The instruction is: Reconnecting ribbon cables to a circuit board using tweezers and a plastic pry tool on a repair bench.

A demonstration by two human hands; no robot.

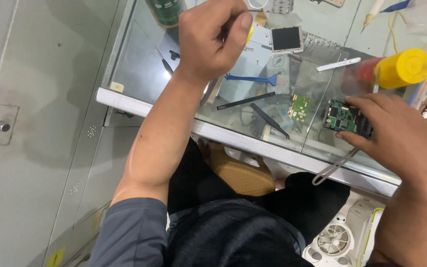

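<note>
Right hand (pixel 401 133) hides circuit board's (pixel 341 118) right side; green can (pixel 166 11) cut off at top edge

glass counter (pixel 139 74) (metal-edged) carries circuit boards (pixel 300 107), tweezers (pixel 270 120), blue brush (pixel 253 79).

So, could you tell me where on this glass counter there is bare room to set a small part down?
The barest patch of the glass counter lies at its left end, between the metal edge and the thin black screwdriver. The middle, around the blue plastic brush and black tweezers, is crowded; so is the right, by the yellow bottle.
</note>
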